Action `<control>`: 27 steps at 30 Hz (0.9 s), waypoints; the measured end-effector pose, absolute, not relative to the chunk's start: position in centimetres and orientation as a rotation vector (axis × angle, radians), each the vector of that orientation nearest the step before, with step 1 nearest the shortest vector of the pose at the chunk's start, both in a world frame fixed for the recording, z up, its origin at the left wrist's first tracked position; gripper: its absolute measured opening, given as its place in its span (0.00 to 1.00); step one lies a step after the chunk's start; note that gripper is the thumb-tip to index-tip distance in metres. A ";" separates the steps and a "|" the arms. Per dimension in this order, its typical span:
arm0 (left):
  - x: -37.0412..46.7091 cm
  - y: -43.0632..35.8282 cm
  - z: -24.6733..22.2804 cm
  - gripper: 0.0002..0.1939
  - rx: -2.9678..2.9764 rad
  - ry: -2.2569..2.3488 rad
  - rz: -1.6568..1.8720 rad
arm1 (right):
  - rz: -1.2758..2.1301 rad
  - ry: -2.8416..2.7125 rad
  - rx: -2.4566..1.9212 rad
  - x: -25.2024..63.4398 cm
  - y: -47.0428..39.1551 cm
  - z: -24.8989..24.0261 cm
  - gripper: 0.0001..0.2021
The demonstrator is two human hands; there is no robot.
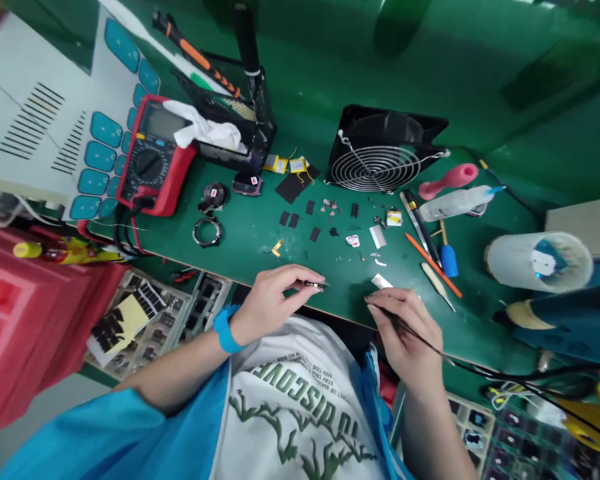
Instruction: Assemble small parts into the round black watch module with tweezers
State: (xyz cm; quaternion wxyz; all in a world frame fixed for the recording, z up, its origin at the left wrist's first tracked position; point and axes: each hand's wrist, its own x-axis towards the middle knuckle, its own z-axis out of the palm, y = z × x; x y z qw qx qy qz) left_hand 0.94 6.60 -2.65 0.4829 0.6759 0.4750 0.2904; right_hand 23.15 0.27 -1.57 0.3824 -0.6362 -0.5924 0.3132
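Near the front edge of the green work surface (250,247), my left hand (275,297) pinches a small dark electronic part (314,285) with a shiny edge between thumb and fingertips. My right hand (407,327) is closed to the right of it, fingertips pressed together around a thin black cable (430,347). The cable runs across the palm and off to the right; its end at the fingertips is too small to make out. Just beyond the right fingers lies a white strip (381,281). Past both hands lie a yellow flex piece (277,249) and several small dark pads (294,220).
A fan with a wire guard (373,170) stands at the back. Left are a red multimeter (153,160), a black tool holder (230,157) and a round ring case (207,232). Right are an orange stick (433,265), a squeeze bottle (455,203) and a white cup (515,260).
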 end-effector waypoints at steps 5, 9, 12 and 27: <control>0.9 6.6 -2.5 0.04 1.680 1.149 0.701 | 0.925 -1.266 -1.480 21.3 0.5 -0.5 0.09; 0.9 6.6 -2.5 0.04 1.784 1.170 0.688 | 0.971 -1.238 -1.368 19.1 1.0 -0.6 0.13; 1.0 6.5 -2.6 0.04 1.847 1.186 0.719 | 0.980 -1.265 -1.322 18.4 1.3 -1.1 0.13; 1.1 6.2 -2.7 0.07 1.868 1.157 0.757 | 0.986 -1.385 -1.302 18.7 1.3 -1.6 0.16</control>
